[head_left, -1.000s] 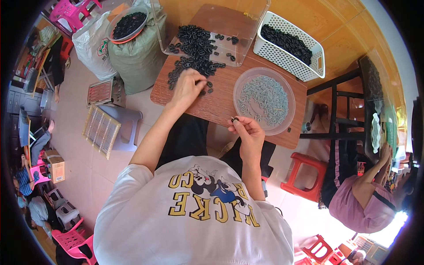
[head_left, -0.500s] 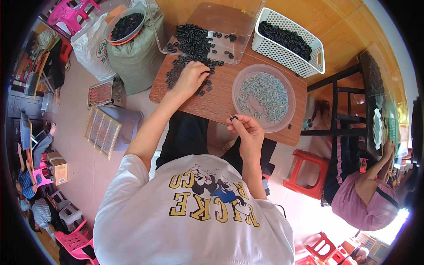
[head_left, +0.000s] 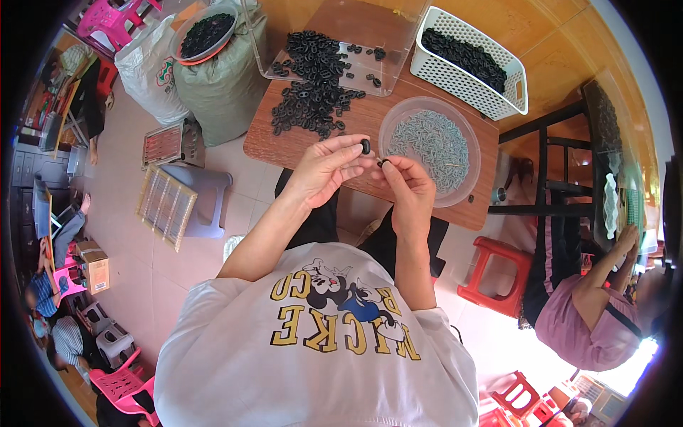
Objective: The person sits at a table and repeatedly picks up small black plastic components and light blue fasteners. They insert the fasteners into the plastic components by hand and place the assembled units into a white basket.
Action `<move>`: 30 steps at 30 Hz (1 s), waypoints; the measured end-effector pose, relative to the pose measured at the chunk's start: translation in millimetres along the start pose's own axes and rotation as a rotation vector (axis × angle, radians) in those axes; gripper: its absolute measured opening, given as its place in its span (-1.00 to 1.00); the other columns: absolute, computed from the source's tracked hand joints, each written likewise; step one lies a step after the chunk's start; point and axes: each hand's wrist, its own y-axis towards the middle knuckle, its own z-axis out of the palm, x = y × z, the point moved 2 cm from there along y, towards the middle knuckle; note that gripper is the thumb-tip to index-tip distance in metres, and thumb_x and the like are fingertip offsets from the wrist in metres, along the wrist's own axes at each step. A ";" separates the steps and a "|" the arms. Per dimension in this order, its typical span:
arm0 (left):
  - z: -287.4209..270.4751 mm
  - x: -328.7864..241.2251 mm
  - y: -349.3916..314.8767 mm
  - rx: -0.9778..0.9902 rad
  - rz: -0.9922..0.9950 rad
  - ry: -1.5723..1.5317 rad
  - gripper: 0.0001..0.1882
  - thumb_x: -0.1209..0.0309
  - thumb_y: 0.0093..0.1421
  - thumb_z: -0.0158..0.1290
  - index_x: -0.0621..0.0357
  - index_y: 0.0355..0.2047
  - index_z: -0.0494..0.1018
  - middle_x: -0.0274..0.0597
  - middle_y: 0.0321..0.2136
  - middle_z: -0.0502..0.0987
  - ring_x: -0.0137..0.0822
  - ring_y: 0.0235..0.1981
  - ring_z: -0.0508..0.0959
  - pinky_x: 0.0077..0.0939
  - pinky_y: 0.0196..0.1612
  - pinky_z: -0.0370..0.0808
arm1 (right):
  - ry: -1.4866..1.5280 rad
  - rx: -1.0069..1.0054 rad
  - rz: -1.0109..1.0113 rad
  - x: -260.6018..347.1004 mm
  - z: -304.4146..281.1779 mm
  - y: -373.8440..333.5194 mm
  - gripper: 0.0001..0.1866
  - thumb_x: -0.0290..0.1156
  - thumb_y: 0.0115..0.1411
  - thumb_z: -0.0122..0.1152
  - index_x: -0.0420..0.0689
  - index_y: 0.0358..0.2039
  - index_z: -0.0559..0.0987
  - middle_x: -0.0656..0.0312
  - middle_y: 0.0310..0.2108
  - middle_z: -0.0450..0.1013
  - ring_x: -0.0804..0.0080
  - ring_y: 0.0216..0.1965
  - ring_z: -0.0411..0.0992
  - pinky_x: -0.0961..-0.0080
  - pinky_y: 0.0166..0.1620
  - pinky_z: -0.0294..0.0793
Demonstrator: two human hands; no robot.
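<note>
My left hand (head_left: 320, 172) pinches a small black oval piece (head_left: 366, 146) between thumb and fingertips, above the near edge of the brown table (head_left: 274, 148). Close to its right, my right hand (head_left: 409, 191) is closed on a smaller dark piece (head_left: 385, 162), with a thin tip pointing toward the left hand. Fingers partly hide both pieces. Past the left hand lies a loose heap of black oval pieces (head_left: 306, 110), spilling from a clear plastic tray (head_left: 364, 80). Beyond the right hand sits a round clear bowl (head_left: 474, 160) of small silvery screws (head_left: 427, 146).
A white perforated basket (head_left: 462, 91) of black pieces stands at the table's back right. Sacks (head_left: 217, 107) and a bowl of dark pieces (head_left: 196, 58) are at the left, near a grey stool (head_left: 211, 206). A red stool (head_left: 491, 277) and a seated person (head_left: 587, 324) are at right.
My left hand has left the heap and come back toward me and right, now holding a black oval piece near my right hand. The right hand has stayed nearly in place.
</note>
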 end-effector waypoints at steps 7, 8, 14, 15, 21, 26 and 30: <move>6.5 4.2 -6.7 -0.045 0.188 0.335 -0.76 0.55 0.14 0.05 0.32 -0.15 0.46 -0.07 -0.32 0.56 -0.37 -0.37 0.58 -0.59 -0.26 0.54 | 0.037 0.020 -0.086 4.8 0.8 -2.5 -0.89 -0.59 0.12 0.14 -0.28 -0.32 0.55 0.15 -0.20 0.51 0.56 -0.16 0.43 0.65 -0.10 0.38; 8.8 4.4 -8.0 -0.057 0.227 0.387 -0.77 0.56 0.14 0.06 0.33 -0.17 0.48 -0.08 -0.31 0.56 -0.38 -0.37 0.58 -0.58 -0.25 0.54 | 0.024 0.017 -0.081 5.3 1.8 -3.6 -0.89 -0.59 0.12 0.14 -0.28 -0.31 0.55 0.13 -0.18 0.50 0.55 -0.15 0.42 0.64 -0.09 0.38; 13.7 9.5 -12.7 -0.075 0.452 0.552 -0.84 0.61 0.08 0.10 0.36 -0.30 0.53 -0.07 -0.28 0.53 -0.37 -0.30 0.54 -0.54 -0.18 0.52 | -0.035 0.018 -0.102 5.4 9.0 -10.6 -0.87 -0.59 0.13 0.12 -0.29 -0.28 0.53 0.04 -0.12 0.47 0.49 -0.10 0.42 0.59 -0.02 0.37; 10.5 10.8 -11.4 -0.061 0.431 0.528 -0.83 0.61 0.08 0.10 0.35 -0.28 0.52 -0.07 -0.28 0.53 -0.37 -0.30 0.54 -0.53 -0.18 0.52 | -0.040 0.023 -0.101 5.2 8.7 -10.5 -0.87 -0.59 0.14 0.12 -0.29 -0.28 0.53 0.03 -0.12 0.47 0.48 -0.09 0.42 0.59 -0.01 0.37; 2.1 9.5 -10.2 -0.050 0.169 0.266 -0.76 0.63 0.06 0.11 0.34 -0.22 0.50 -0.07 -0.30 0.55 -0.38 -0.30 0.55 -0.54 -0.18 0.51 | 0.017 0.063 -0.063 -0.6 7.7 -10.0 -0.87 -0.59 0.14 0.11 -0.30 -0.28 0.52 0.03 -0.12 0.47 0.49 -0.11 0.43 0.59 -0.01 0.36; -0.2 8.7 -11.6 -0.091 0.134 0.334 -0.75 0.63 0.06 0.10 0.38 -0.20 0.47 -0.03 -0.31 0.55 -0.34 -0.30 0.56 -0.53 -0.18 0.53 | 0.044 0.039 -0.022 0.2 7.2 -8.9 -0.88 -0.59 0.14 0.12 -0.28 -0.29 0.53 0.06 -0.14 0.48 0.52 -0.15 0.43 0.64 -0.06 0.37; -5.8 9.8 -11.6 -0.095 0.119 0.256 -0.76 0.61 0.08 0.09 0.39 -0.20 0.47 0.01 -0.31 0.55 -0.30 -0.29 0.58 -0.51 -0.17 0.55 | 0.053 -0.033 -0.094 -10.1 2.0 -6.4 -0.90 -0.59 0.12 0.15 -0.26 -0.32 0.55 0.15 -0.24 0.51 0.57 -0.21 0.44 0.71 -0.16 0.39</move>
